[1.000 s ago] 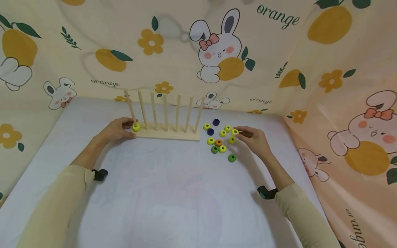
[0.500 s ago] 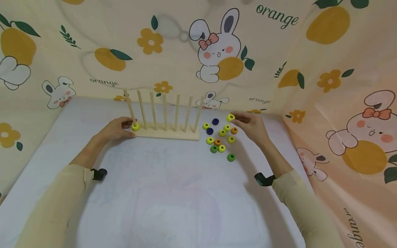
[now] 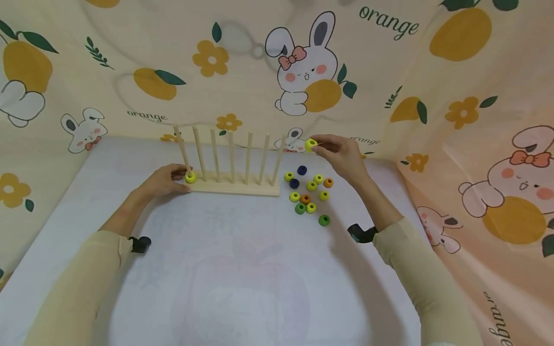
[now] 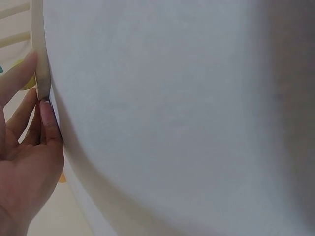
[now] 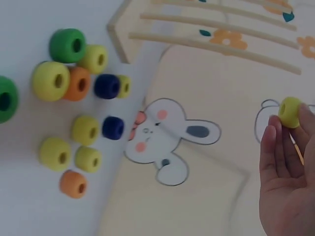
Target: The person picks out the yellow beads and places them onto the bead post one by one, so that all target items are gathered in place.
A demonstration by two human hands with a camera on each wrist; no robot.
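Observation:
A wooden peg rack (image 3: pixel 235 188) with a row of upright pegs stands toward the back of the table. My left hand (image 3: pixel 161 181) grips the left end of its base, and the left wrist view shows fingers and thumb at that end (image 4: pixel 42 73). One yellow bead (image 3: pixel 190 178) sits low on the leftmost peg. Between thumb and fingertips, my right hand (image 3: pixel 343 156) pinches another yellow bead (image 3: pixel 310 145), raised above the table to the right of the rack. In the right wrist view the hole of this held bead (image 5: pixel 289 112) is partly visible.
Loose beads lie right of the rack: several yellow ones (image 3: pixel 311 186), two dark blue (image 3: pixel 294 184), two orange (image 3: pixel 328 182) and two green (image 3: pixel 324 220). A patterned cloth (image 3: pixel 242 57) hangs behind and at the sides of the white table (image 3: pixel 233 274).
My right hand has lifted the yellow bead away from the others and moved it up and left, toward the rack. An orange bead beneath it came into view. My left hand stays put.

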